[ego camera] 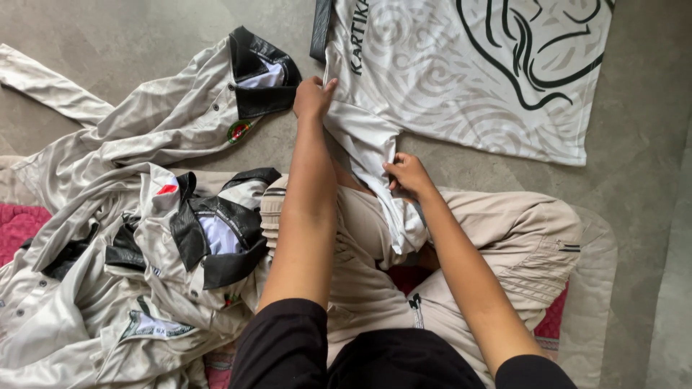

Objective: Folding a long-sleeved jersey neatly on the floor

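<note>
Two hands, one patterned white shirt, a heap of black-collared shirts

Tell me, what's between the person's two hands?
In the head view, a folded sleeve of the white patterned shirt stretches between the left hand and right hand; both pinch it.

Layout: garments on floor, viewed from above the lap

Spread jersey lies ahead, its sleeve trailing back onto the lap between left hand and right hand; shirt pile lies left (one collared shirt farther forward).
</note>
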